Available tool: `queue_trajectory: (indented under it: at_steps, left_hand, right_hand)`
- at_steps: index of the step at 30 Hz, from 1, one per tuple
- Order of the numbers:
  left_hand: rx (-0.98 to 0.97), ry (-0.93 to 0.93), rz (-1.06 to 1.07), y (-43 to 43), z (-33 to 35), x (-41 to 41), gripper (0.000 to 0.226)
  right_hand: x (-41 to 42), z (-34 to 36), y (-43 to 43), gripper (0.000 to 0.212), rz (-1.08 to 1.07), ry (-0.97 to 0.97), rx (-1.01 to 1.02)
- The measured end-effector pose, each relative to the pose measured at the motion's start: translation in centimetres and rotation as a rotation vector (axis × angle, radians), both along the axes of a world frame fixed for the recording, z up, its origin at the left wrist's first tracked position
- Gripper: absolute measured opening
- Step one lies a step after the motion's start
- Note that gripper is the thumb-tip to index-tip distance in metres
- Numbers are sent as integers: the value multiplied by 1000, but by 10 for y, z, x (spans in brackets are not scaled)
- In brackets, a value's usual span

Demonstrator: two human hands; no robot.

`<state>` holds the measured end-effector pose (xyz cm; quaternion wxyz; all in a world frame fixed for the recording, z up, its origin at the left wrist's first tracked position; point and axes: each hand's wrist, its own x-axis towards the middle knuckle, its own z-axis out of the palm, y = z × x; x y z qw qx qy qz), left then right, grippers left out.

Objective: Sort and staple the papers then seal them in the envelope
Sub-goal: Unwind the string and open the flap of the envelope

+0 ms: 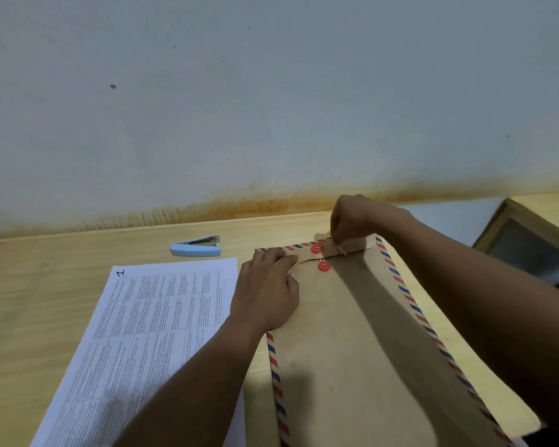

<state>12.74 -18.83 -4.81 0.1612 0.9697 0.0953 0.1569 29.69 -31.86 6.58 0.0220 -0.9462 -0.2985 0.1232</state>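
Pose: left grip (267, 291) flat, fingers straight, pressing envelope (352, 333) flap's left end | right grip (352, 219) fingertips pinch closure string (342, 250) beside upper red button (317, 248) | room: desk (62, 269) strip between flap and wall (271, 91) | envelope: brown kraft, red-blue striped border, lies on desk just right of printed papers (149, 333)

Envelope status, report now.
Left hand flat on envelope by the flap. Right hand pinching string near red buttons. Papers outside, beside it. Stapler set aside.

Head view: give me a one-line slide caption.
Left hand presses the striped envelope flat while the right hand pinches its closure string.
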Motion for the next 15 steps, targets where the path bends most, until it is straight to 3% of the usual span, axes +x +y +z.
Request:
queue_trajectory:
  at_steps: [3,9,15]
  left_hand:
    - [-14,12,3,0,0,1,48]
    - [-12,15,4,1,-1,1,47]
    - [-18,11,3,1,-1,0,47]
  right_hand:
    - [0,-4,-13,15,3,47,-32]
    - [11,-28,-7,12,-132,51,159]
    - [13,-45,24,14,-169,-1,192]
